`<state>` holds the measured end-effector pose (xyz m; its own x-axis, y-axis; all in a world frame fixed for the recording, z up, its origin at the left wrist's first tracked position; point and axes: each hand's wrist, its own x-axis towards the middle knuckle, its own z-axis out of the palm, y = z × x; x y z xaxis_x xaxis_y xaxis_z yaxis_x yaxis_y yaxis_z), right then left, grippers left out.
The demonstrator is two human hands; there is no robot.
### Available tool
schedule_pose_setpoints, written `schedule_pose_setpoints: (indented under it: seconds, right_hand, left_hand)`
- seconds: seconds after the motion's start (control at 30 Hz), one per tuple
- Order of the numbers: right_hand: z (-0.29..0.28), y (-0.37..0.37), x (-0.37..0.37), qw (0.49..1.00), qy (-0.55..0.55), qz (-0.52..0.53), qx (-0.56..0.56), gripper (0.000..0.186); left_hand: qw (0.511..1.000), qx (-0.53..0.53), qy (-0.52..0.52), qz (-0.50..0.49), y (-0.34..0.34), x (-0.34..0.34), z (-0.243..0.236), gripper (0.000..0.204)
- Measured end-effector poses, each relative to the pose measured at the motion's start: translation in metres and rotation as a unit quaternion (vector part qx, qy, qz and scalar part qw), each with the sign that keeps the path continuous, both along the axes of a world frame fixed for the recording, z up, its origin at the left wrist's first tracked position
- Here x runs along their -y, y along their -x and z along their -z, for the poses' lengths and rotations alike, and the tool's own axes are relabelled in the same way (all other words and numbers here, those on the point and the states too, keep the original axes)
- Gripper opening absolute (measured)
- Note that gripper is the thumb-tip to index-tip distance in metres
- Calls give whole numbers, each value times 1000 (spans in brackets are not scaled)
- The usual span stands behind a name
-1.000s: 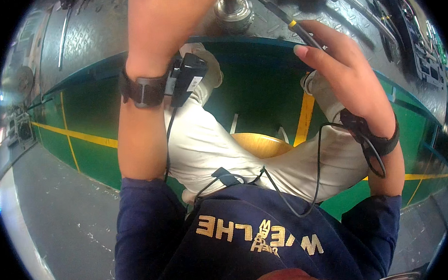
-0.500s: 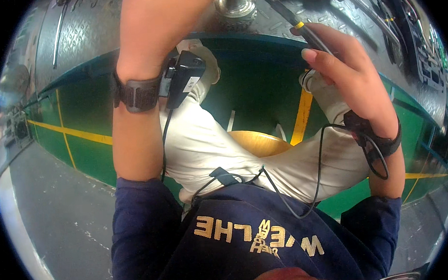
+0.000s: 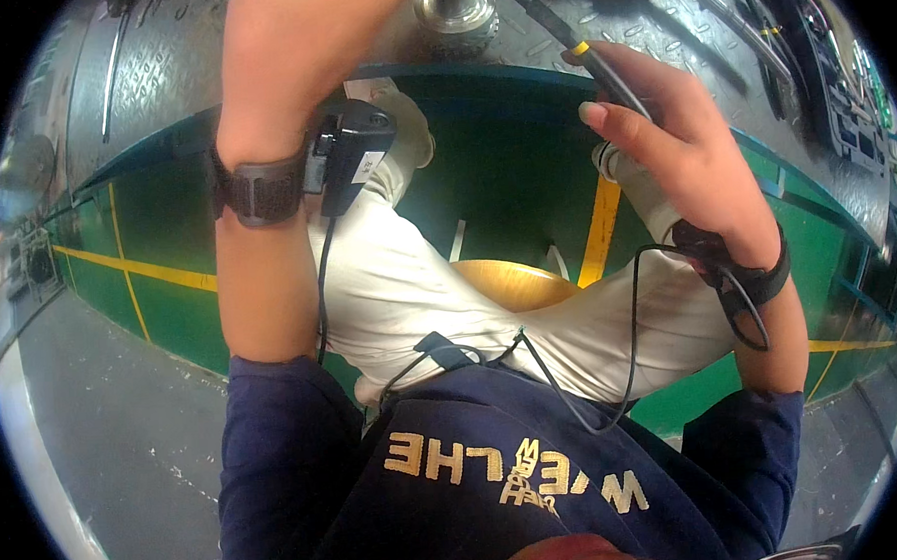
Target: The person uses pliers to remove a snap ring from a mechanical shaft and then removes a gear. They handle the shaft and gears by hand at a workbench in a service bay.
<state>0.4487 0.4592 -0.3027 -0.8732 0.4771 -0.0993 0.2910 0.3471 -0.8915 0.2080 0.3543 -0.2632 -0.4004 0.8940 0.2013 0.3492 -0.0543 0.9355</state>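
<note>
**Slim dark tool point(image 3: 581, 51) held at one o'clock; left grip unseen**

Patterned metal bench point(image 3: 175, 82): far side occupied, ten round to two. Dark tool case point(image 3: 842, 113) and long metal shaft point(image 3: 754, 46) laid on it, both near two.

Left hand point(image 3: 303, 46): extended over the bench edge at eleven. Fingers cut off by the upper frame; whether anything is grasped cannot be told.

Right hand point(image 3: 667, 125): raised at two, fingers curled around the slim tool's rear. Thumb tip apparently not pressed to the handle. If the hold is loosened, the tool could be rolled out and dropped past the bench edge.

Round metal fitting point(image 3: 454, 14): seen upright at twelve, top cut off. Slim tool's far end pointed up and left, close beside it; the fitting might be knocked or scratched by a careless swing.

Black cable point(image 3: 633, 347): looped slack from the right wrist, across the lap; could be snagged by a wide reach.
</note>
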Motion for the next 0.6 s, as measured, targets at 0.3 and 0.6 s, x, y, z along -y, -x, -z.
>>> schedule_pose_setpoints:
  seconds: [0.3, 0.6]
  right_hand:
    - [-10, 2, -7, 994, -25, -45, 94, 51]
    - [-13, 3, -21, 987, -109, -75, 95, 54]
  left_hand:
    - [1000, -11, 1, -20, 0, 0, 1, 18]
    - [1000, -5, -19, 4, 1, 2, -1, 19]
